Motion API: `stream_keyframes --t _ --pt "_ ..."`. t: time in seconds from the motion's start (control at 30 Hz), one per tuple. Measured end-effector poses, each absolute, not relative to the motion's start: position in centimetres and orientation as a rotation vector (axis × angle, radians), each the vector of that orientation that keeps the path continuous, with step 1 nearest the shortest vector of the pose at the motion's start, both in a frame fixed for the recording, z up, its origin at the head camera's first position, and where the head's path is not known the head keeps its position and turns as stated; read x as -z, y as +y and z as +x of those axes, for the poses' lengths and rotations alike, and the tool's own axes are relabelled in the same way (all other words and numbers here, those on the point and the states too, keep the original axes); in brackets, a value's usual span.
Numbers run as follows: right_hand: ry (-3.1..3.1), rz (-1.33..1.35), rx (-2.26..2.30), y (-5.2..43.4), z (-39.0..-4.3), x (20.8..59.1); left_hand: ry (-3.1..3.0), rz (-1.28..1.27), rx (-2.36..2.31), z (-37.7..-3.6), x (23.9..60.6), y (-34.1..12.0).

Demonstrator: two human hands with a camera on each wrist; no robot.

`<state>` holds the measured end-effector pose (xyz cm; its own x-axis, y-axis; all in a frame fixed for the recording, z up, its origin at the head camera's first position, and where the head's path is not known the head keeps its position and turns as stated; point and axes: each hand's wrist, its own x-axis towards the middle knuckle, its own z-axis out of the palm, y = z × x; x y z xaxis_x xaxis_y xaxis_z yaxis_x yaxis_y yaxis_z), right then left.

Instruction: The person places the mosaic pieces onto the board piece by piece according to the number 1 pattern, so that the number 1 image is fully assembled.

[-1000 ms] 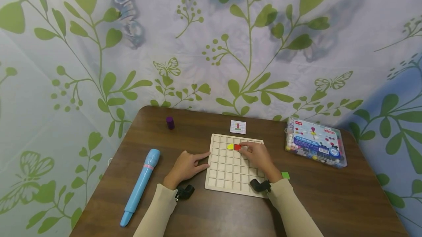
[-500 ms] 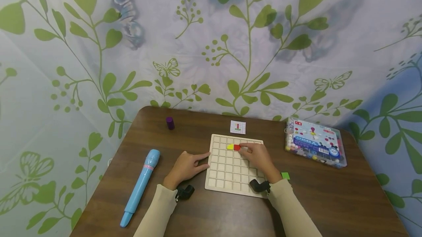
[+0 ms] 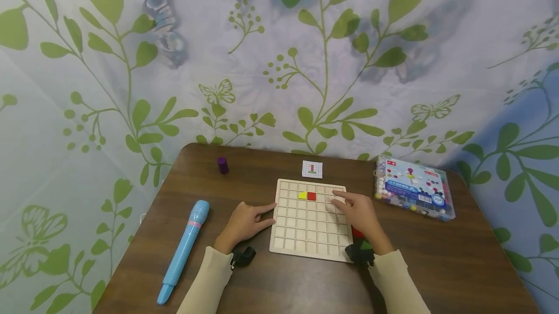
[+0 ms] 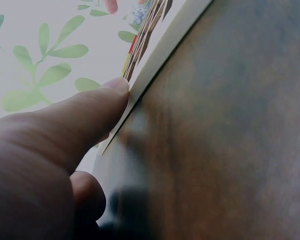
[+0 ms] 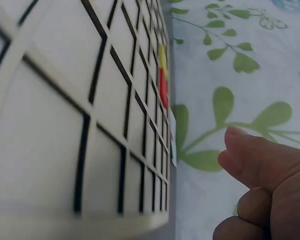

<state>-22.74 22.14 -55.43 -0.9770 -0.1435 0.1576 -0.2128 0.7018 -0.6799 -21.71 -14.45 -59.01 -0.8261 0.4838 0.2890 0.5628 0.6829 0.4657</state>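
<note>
On the grid board (image 3: 308, 222) at the table's middle, a yellow piece (image 3: 302, 195) and red piece (image 3: 311, 196) are sitting near its far edge; most cells are waiting. The left hand (image 3: 244, 222) is bracing the board's left edge with a loose, straight-fingered grip; the right hand (image 3: 360, 212) is hovering relaxed and empty over the board's right edge.

Blue pen (image 3: 184, 248), purple cylinder (image 3: 223, 164), bead box (image 3: 414, 188) on table (image 3: 458, 265).

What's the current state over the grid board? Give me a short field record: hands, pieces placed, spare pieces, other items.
left hand: fingers straight, fingertip touching the left edge of the grid board
right hand: above the board's right side, holding nothing visible
placed pieces: yellow piece and red piece side by side in the second row
spare pieces: red tile and green tile on the table, by the right wrist
pattern card: beyond the board
other items: purple cylinder, blue pen-shaped toy, bead box
</note>
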Motion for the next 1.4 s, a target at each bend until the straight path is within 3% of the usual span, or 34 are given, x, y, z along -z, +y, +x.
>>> stream_keyframes --t 0.63,1.4 --pt "-2.975 0.051 -0.991 28.9 -15.7 56.6 -2.776 -0.862 0.79 -21.7 59.1 -14.5" --pt "-2.961 -0.088 -0.798 26.3 -13.6 57.6 -2.761 -0.865 0.792 -21.7 59.1 -14.5"
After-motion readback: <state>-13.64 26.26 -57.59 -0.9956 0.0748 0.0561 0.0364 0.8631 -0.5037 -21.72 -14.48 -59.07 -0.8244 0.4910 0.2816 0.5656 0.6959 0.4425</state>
